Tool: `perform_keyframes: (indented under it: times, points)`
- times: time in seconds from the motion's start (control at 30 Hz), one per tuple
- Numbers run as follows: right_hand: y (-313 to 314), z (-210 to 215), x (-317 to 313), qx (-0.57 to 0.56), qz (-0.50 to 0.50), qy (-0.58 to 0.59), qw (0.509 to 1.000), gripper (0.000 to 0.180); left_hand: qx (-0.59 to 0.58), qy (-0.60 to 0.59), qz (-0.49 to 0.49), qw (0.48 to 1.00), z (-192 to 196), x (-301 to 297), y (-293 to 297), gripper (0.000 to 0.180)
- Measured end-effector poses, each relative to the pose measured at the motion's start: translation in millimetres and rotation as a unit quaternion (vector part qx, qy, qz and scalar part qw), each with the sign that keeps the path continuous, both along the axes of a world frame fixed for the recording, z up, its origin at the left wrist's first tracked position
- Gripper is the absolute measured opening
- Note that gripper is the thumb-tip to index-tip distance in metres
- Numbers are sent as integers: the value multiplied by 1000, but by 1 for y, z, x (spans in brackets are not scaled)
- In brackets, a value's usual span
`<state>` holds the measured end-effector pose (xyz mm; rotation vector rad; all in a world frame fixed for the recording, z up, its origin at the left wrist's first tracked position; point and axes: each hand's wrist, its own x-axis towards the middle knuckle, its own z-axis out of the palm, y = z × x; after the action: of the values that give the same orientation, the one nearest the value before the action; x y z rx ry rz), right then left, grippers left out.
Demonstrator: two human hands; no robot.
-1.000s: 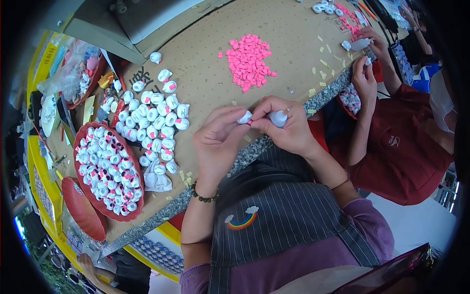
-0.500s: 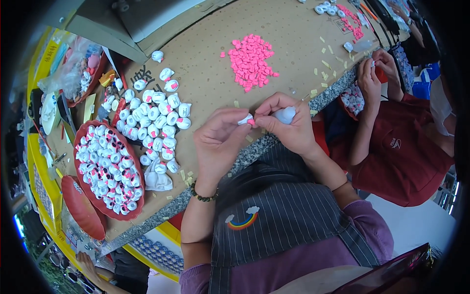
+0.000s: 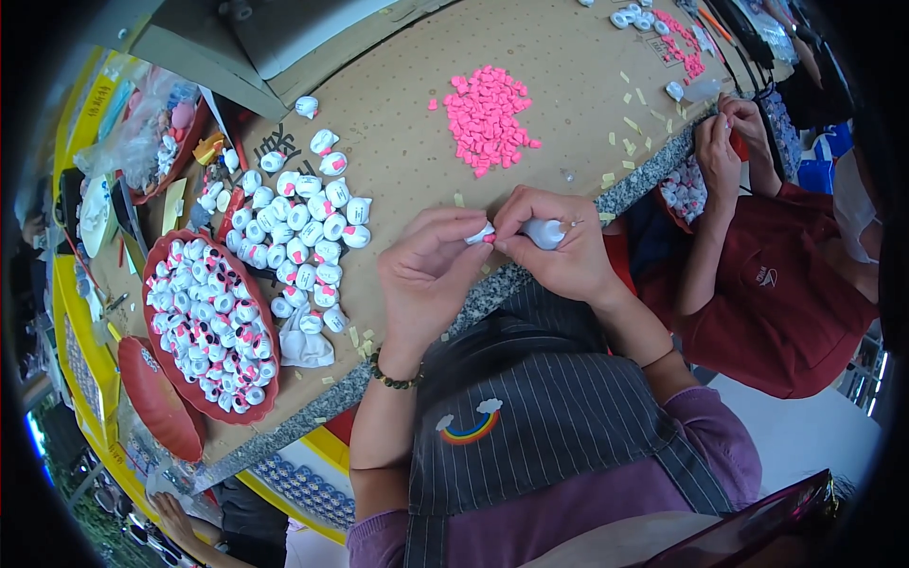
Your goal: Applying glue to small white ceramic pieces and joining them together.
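My left hand pinches a small white figure head with a pink bow-like piece on it. The fingertips of my right hand meet at the pink piece, close against the left fingertips. Tucked in the curl of that right hand is a small whitish squeeze bottle, its thin tip facing away from the head. Beyond both hands lies a heap of loose pink pieces. To the left, several white heads with pink bows are spread on the brown table covering.
A red scalloped dish full of finished heads stands at the left, beside an empty red dish. A white cloth lies near the granite edge. At right, a co-worker in a dark red shirt handles small parts.
My right hand has shifted slightly and turned, so the bottle's thin tip now shows. The white head in my left hand has tilted a little, with the pink piece lower.
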<state>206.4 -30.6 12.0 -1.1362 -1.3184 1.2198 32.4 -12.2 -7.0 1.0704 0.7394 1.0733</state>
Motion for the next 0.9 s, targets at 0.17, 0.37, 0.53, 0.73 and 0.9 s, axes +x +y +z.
perform_keyframes:
  times: [0.17, 0.37, 0.53, 0.73, 0.9]
  points:
    - [-4, 0, -5, -53, -35, -4, 998, 13, -3, 10, 0, 1000, 1, 1, -2, 26]
    - [3, -7, -3, 62, -15, -35, 997, 14, -24, -25, 0, 999, 3, -2, -1, 25]
    - [10, -8, -9, 138, -31, -48, 989, 19, -99, -9, 9, 995, 11, 0, 1, 27]
    - [8, -16, -7, 209, -29, -101, 972, 19, -21, 14, 36, 999, 0, 6, -4, 22]
    - [6, -16, -11, 191, -46, -81, 977, 19, -25, -16, 28, 999, 1, 3, -4, 31]
